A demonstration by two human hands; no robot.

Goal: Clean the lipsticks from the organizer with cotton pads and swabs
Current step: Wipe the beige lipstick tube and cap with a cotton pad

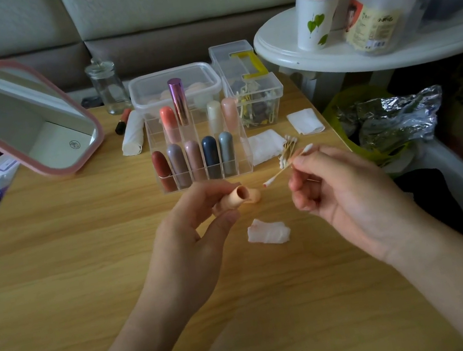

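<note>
Hands at centre frame, above the wooden table (85,263). Left hand (199,227) grips a peach lipstick tube (236,199), fingers curled round it, open end facing right. A second peach piece (255,195) sits just behind the tube; can't tell whether they touch.

Right hand (342,196) pinches a cotton swab (287,165) between thumb and fingertips. The swab is slanted, with its lower-left tip stained red, near the tube mouth but apart from it.

Clear organizer (156,133) is upper centre, just beyond the left hand. Front row has five lipsticks (195,160) upright, one per slot. Back row has four more, including a tall metallic purple one.

A used cotton pad (268,232), crumpled and faintly pink, lies on the table below and between the hands. A clean pad (265,146) lies right of the organizer, with a swab pile (289,148) on its edge. Another pad (306,122) is further right.

Pink-framed mirror (22,119) is tilted at upper left. A lidded plastic box (174,86) stands behind the organizer.
</note>
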